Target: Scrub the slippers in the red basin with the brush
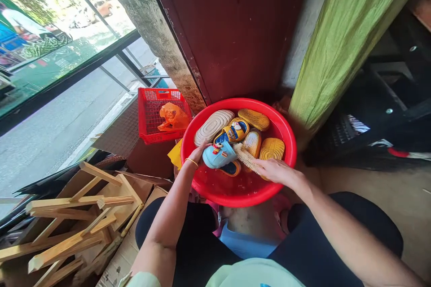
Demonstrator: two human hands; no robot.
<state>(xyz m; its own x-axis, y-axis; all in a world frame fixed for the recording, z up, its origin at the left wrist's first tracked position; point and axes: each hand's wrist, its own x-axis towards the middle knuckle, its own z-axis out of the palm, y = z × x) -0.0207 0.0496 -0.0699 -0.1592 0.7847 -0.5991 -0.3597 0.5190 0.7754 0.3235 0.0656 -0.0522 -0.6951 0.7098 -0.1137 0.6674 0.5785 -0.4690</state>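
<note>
My left hand [198, 153] grips a light blue slipper [220, 156] with small figures on its upper, over a red basin [288, 136]. My right hand [274, 169] is closed around a scrub brush [246, 157], whose pale bristles are at the slipper's open end. Below them the basin holds water and several slippers. A cream sole [214, 125] faces up at the left, beside a yellow and navy slipper [235, 130]. Yellow soles [254, 119] lie at the back and right, one of them a ridged sole [272, 149] near my right hand.
A red crate [144, 116] with an orange plastic bag [173, 116] stands left of the basin. Wooden stool frames [84, 202] lie at my lower left. Behind the basin is a dark red door [235, 31], with a green curtain [340, 45] to its right.
</note>
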